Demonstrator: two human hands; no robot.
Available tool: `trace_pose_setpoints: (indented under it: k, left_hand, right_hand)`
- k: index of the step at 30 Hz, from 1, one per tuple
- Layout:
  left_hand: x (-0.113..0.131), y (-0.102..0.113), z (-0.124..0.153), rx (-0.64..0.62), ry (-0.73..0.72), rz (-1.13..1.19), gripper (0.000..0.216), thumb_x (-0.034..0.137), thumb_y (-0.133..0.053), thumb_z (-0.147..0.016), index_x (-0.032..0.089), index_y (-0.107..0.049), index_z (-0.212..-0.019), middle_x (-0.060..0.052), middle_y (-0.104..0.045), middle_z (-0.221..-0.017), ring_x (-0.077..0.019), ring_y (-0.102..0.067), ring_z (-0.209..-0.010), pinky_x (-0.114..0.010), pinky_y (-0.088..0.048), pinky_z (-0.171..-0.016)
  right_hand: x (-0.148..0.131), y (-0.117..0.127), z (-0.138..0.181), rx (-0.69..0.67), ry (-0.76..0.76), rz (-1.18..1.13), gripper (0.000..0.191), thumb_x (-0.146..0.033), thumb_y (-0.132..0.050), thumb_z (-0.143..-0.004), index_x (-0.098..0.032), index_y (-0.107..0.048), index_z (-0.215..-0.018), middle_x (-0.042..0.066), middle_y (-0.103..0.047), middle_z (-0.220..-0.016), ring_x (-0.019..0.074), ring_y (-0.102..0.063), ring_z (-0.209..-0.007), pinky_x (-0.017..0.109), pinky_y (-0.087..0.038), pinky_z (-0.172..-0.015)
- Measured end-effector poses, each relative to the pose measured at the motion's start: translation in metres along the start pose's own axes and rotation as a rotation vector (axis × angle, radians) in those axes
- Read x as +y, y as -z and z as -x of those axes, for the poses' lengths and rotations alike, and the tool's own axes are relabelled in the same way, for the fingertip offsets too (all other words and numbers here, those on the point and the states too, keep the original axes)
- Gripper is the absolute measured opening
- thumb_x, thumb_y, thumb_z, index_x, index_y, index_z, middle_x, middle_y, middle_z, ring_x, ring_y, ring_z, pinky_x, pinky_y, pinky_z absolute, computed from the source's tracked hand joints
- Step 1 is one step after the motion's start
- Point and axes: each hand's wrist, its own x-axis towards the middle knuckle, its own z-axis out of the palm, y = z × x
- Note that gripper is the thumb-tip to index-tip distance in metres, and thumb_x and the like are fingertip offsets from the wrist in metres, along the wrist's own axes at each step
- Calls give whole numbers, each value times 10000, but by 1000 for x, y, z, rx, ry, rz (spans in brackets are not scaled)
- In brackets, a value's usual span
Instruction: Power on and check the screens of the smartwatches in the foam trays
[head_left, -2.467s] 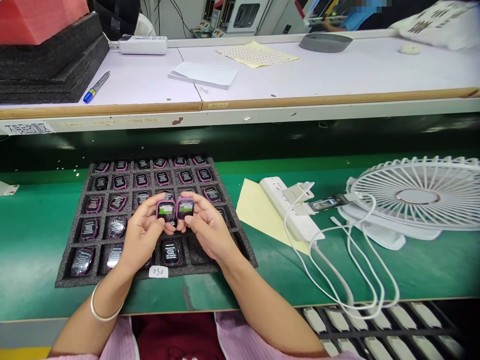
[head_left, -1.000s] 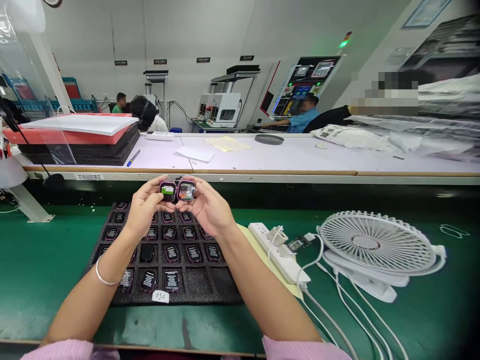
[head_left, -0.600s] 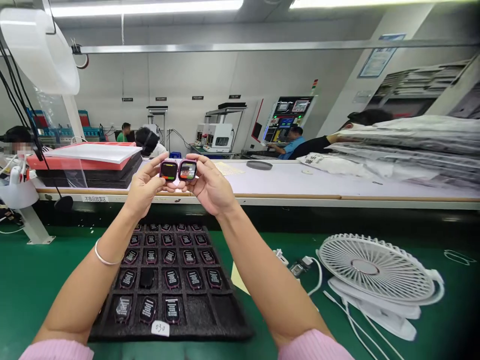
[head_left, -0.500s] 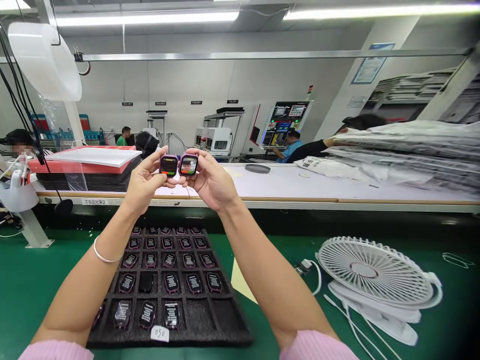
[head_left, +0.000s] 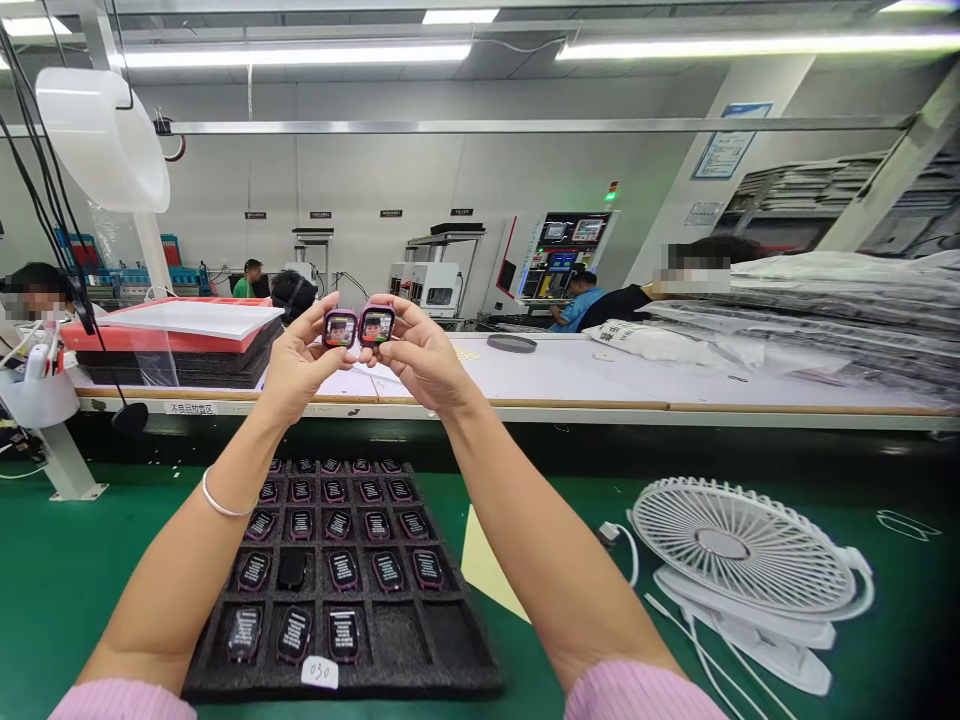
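Observation:
Side by side, two small smartwatch bodies with purple cases and lit screens are held up above the bench. My left hand (head_left: 300, 358) is closed on the left smartwatch (head_left: 340, 329), gripping its edge between thumb and fingers. The right smartwatch (head_left: 376, 326) is in my right hand (head_left: 420, 357), with the thumb at its lower edge. Both screens show a colour picture. Below my forearms lies a black foam tray (head_left: 442, 675) of square compartments, most holding a similar watch; two front-right compartments hold none. A white label (head_left: 319, 672) marked 030 is on its front edge.
A white fan (head_left: 742, 560) with cables lies right on the green bench, and yellow paper (head_left: 484, 560) is beside the tray. A raised shelf (head_left: 525, 408) crosses ahead, bearing a red tray (head_left: 247, 335) and stacked plastic bags (head_left: 795, 310). Several people sit beyond.
The left watch's screen has gone from a dark display with an orange-green strip to a colour picture. My right thumb now rests at the right watch's lower edge. The view has tilted slightly upward.

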Motion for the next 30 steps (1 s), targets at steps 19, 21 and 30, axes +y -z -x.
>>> trace_pose_setpoints:
  k: [19, 21, 30]
  left_hand:
    - [4, -6, 62, 83, 97, -24, 579, 263, -845, -709, 242, -627, -1245, -25, -705, -973, -103, -670, -631, -229, -594, -630]
    - [-2, -9, 87, 88, 197, -28, 589, 238, -825, -714, 230, -615, -1265, -36, -703, -1001, -108, -677, -648, -234, -601, -637]
    - [-48, -10, 172, 98, 558, 1, 556, 225, -799, -721, 200, -607, -1243, -79, -699, -1119, -104, -673, -669, -257, -611, -661]
  right_hand:
    - [9, -21, 57, -17, -53, -58, 432, -239, -701, -813, -256, -549, -1218, 15, -643, -1029, 128, -680, -730, 323, -591, -739]
    - [22, -24, 81, 14, -122, -94, 449, -233, -710, -800, -252, -554, -1221, 17, -650, -1010, 135, -678, -725, 330, -596, -734]
    - [85, -38, 182, 205, -360, -261, 428, -246, -722, -827, -246, -578, -1231, 11, -656, -959, 137, -685, -714, 327, -590, -718]
